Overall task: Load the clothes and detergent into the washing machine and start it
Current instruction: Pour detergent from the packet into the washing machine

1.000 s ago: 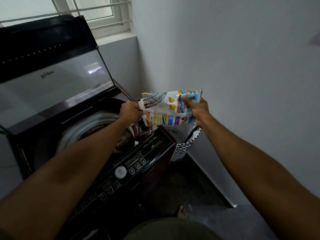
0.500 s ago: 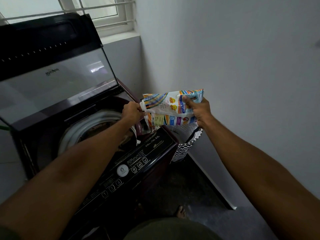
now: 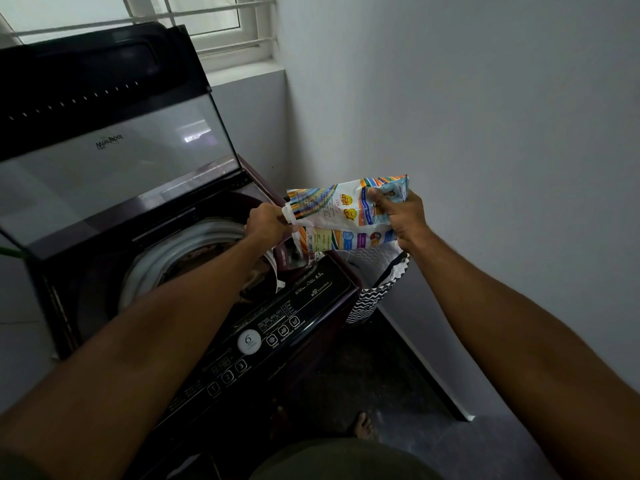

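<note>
A colourful detergent packet (image 3: 341,213) lies sideways in the air over the right rear corner of the top-loading washing machine (image 3: 304,306). My left hand (image 3: 268,225) pinches the packet's left end, and my right hand (image 3: 398,216) grips its right end with the thumb on top. The machine's glass lid (image 3: 114,161) stands open. Dark clothes (image 3: 204,254) show inside the drum, partly hidden by my left forearm. The control panel (image 3: 249,341) with a round white dial runs along the front.
A black-and-white zigzag laundry bag (image 3: 377,289) stands on the floor between the machine and the white wall (image 3: 485,133). A window (image 3: 194,19) is behind the lid. My bare foot (image 3: 362,424) is on the dark floor.
Both hands have kept their hold on the packet. The packet's place over the machine's corner is about the same.
</note>
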